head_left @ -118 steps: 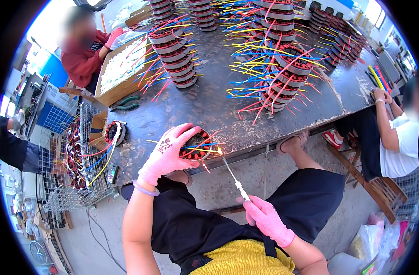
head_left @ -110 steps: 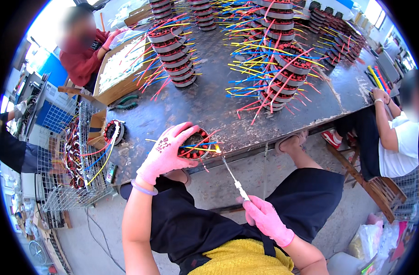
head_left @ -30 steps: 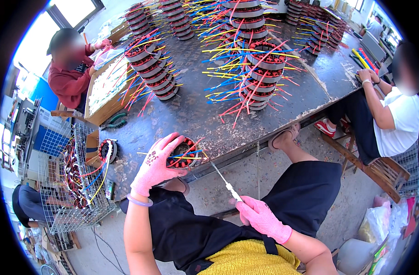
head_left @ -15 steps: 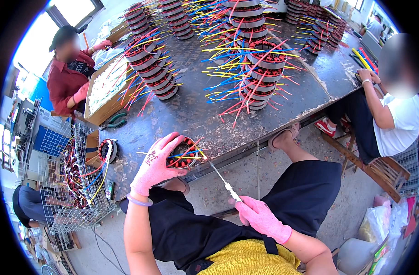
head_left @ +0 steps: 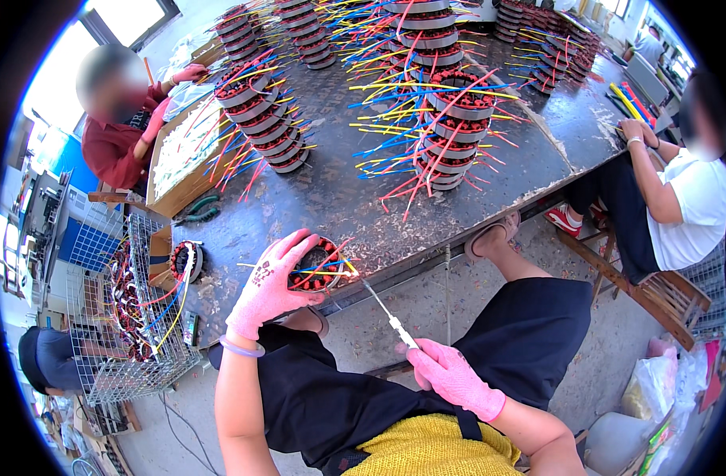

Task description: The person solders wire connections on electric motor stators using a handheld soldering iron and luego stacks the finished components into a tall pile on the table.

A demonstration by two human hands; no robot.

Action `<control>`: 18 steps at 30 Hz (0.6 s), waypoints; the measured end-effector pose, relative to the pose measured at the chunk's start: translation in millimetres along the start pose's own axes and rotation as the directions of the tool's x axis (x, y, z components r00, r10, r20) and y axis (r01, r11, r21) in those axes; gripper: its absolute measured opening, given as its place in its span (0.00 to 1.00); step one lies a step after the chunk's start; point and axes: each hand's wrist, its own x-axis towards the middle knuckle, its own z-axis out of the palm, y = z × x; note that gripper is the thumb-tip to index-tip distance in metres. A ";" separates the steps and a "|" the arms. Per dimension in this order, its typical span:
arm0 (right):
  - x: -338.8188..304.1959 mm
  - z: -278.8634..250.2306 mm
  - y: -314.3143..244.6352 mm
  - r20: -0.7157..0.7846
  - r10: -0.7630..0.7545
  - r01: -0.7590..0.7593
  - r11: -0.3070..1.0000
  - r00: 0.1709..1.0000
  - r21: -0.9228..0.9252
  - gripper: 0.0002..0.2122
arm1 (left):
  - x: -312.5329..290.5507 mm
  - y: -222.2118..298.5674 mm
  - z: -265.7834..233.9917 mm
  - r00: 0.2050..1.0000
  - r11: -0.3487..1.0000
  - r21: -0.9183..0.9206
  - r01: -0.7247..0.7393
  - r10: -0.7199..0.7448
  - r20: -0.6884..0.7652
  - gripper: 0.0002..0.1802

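Observation:
My left hand point(head_left: 269, 279), in a pink glove, is closed round the rim of a motor stator point(head_left: 325, 255) near the table's front edge. Blue, yellow and red lead wires point(head_left: 322, 270) cross the stator's opening and come together at its right side. A slim torch point(head_left: 384, 308) with a pale handle and a thin metal nozzle is gripped in my right hand point(head_left: 456, 378), also gloved in pink. The torch points up and left at the wire ends, where a small orange glow shows. Its handle end is hidden in my palm.
Tall stacks of wired stators point(head_left: 458, 119) stand on the dark table point(head_left: 315, 198). Pliers point(head_left: 200, 208) lie beside a cardboard box point(head_left: 172, 186). At left, a wire basket point(head_left: 133, 369) holds more stators. Co-workers sit at left point(head_left: 113, 151) and right point(head_left: 672, 190).
The orange glow at the wire ends is brighter. My hands, the stator and the torch have hardly moved. The left co-worker has leaned toward the box.

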 end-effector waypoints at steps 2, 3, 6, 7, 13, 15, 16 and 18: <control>0.2 0.0 0.9 -0.004 0.001 -0.001 1.000 1.000 0.005 0.18 | 0.3 2.1 -1.9 0.999 1.000 -0.006 0.027 -0.027 0.021 0.51; 0.1 0.0 0.9 0.000 -0.001 0.001 1.000 1.000 0.008 0.18 | 0.2 2.3 -2.0 0.999 1.000 -0.005 0.029 -0.029 0.021 0.51; -0.3 -0.8 0.0 0.001 -0.007 0.007 1.000 1.000 0.005 0.18 | 0.5 2.1 -1.0 0.999 1.000 0.000 0.028 -0.028 0.017 0.51; -0.7 -1.1 -1.4 -0.003 -0.009 0.009 1.000 1.000 -0.002 0.18 | 0.7 2.0 -0.4 1.000 1.000 0.003 0.025 -0.025 0.011 0.51; -2.1 1.1 -1.0 -0.023 0.045 -0.041 0.992 0.999 0.119 0.17 | -1.9 7.3 -1.4 0.998 0.998 0.030 0.053 -0.052 -0.039 0.50; -3.1 0.7 -1.1 -0.030 0.052 -0.048 0.992 0.998 0.116 0.17 | -0.7 4.8 -2.0 0.999 1.000 0.025 0.018 -0.017 -0.041 0.50; -3.4 0.5 -1.0 -0.035 0.049 -0.045 0.993 0.998 0.108 0.17 | 0.4 2.0 -1.6 0.999 1.000 0.025 -0.010 0.011 -0.046 0.50; -3.7 1.1 -1.4 -0.040 0.050 -0.046 0.994 0.998 0.099 0.16 | -0.3 0.9 -0.7 0.997 0.999 0.040 -0.036 0.039 -0.062 0.49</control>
